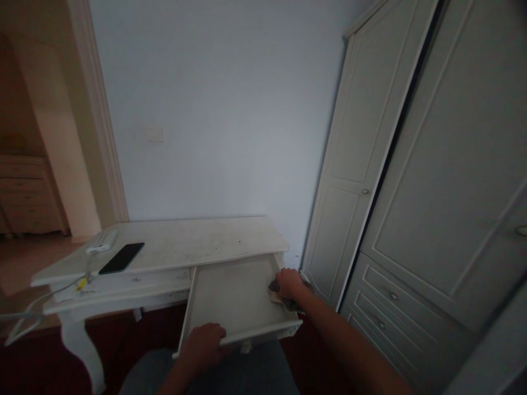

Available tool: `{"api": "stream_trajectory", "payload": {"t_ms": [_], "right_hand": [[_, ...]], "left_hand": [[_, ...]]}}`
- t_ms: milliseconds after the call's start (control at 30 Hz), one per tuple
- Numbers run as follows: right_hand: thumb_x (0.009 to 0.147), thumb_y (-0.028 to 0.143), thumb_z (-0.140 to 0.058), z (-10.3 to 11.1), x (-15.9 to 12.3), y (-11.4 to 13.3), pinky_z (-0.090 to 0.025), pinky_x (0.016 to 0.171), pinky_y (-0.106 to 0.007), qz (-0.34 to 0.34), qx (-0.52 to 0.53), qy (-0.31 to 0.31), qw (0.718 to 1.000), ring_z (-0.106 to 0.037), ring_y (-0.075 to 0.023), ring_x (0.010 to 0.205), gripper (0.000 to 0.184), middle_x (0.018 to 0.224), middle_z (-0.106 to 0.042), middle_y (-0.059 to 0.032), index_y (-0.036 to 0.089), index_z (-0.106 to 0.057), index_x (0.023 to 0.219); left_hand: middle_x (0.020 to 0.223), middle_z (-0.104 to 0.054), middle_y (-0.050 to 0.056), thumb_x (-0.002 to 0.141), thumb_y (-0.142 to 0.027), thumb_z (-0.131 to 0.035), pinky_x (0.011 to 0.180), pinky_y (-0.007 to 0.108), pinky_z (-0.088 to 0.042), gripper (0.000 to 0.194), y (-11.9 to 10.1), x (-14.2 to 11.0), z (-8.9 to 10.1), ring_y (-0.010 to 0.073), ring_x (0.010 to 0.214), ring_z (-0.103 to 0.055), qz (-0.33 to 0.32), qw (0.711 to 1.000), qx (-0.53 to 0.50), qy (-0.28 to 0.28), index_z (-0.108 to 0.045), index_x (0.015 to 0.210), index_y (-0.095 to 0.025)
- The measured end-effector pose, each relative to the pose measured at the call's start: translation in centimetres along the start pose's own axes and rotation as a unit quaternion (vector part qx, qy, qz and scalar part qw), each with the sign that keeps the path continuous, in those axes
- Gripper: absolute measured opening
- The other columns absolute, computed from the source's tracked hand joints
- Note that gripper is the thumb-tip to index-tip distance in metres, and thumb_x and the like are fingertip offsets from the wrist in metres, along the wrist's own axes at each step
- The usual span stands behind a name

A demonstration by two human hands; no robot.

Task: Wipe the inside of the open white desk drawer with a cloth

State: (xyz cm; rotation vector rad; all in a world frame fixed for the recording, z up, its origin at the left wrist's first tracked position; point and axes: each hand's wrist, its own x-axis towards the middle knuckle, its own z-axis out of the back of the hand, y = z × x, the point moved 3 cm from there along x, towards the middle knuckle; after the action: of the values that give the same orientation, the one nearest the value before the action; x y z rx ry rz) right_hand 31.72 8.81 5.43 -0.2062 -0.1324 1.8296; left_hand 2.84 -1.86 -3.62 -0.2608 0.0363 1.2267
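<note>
Your left hand (205, 339) grips front edge of white wooden drawer (230, 296), pulled out, not yet shut; right hand (290, 281) clutches crumpled dark cloth (274, 286) at right wall; work apparently midway.

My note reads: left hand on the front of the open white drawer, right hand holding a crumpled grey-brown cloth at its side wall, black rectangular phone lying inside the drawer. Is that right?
Not quite: the head view shows the black rectangular phone lying on top of the white curved-leg desk, not inside the open white drawer.
</note>
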Motion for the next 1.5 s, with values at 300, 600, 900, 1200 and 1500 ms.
{"api": "stream_trajectory", "payload": {"t_ms": [300, 600, 900, 1200, 1500], "right_hand": [[0.075, 0.034, -0.08, -0.4, 0.35, -0.3, -0.057, 0.089, -0.044, 0.008, -0.016, 0.007, 1.0, -0.073, -0.0386, 0.106, 0.047, 0.118, -0.075, -0.0227, 0.013, -0.079, 0.117], [0.079, 0.036, -0.077, -0.21, 0.0, -0.12, -0.057, 0.09, -0.045, 0.007, -0.024, 0.003, 1.0, -0.072, -0.0376, 0.108, 0.046, 0.12, -0.074, -0.0221, 0.014, -0.077, 0.119], [0.077, 0.034, -0.079, -0.03, -0.1, -0.08, -0.056, 0.089, -0.044, 0.005, -0.021, 0.002, 1.0, -0.072, -0.0377, 0.108, 0.047, 0.119, -0.074, -0.0225, 0.014, -0.077, 0.119], [0.078, 0.034, -0.077, -0.24, -0.05, -0.05, -0.056, 0.089, -0.043, 0.0, -0.022, -0.003, 1.0, -0.073, -0.0368, 0.106, 0.044, 0.119, -0.074, -0.0225, 0.014, -0.078, 0.117], [0.077, 0.036, -0.079, -0.55, 0.26, -0.08, -0.057, 0.088, -0.043, 0.004, -0.023, -0.001, 1.0, -0.073, -0.0371, 0.105, 0.046, 0.117, -0.074, -0.0226, 0.014, -0.078, 0.117]], "left_hand": [[0.126, -0.076, 0.011, 0.086, -0.048, -0.06, 0.103, 0.045, -0.05, 0.042, -0.16, -0.32, 0.26, 0.0327, 0.122, -0.068, 0.008, 1.0, -0.002, 0.003, -0.074, 0.12, -0.026], [0.127, -0.075, 0.011, 0.086, -0.049, -0.06, 0.103, 0.045, -0.05, 0.044, -0.09, -0.21, 0.18, 0.033, 0.123, -0.068, 0.009, 1.0, 0.009, 0.013, -0.074, 0.12, -0.026], [0.125, -0.076, 0.01, 0.087, -0.051, -0.058, 0.101, 0.044, -0.051, 0.042, -0.23, -0.25, 0.38, 0.0317, 0.121, -0.069, 0.014, 1.0, 0.006, 0.008, -0.074, 0.119, -0.027], [0.126, -0.076, 0.011, 0.086, -0.05, -0.059, 0.103, 0.047, -0.051, 0.044, -0.16, -0.31, 0.18, 0.0334, 0.123, -0.068, 0.007, 1.0, 0.005, 0.002, -0.074, 0.12, -0.025], [0.124, -0.076, 0.011, 0.088, -0.053, -0.057, 0.102, 0.046, -0.051, 0.043, -0.17, -0.19, 0.28, 0.0332, 0.12, -0.069, 0.012, 1.0, 0.004, 0.001, -0.075, 0.117, -0.026]]}}
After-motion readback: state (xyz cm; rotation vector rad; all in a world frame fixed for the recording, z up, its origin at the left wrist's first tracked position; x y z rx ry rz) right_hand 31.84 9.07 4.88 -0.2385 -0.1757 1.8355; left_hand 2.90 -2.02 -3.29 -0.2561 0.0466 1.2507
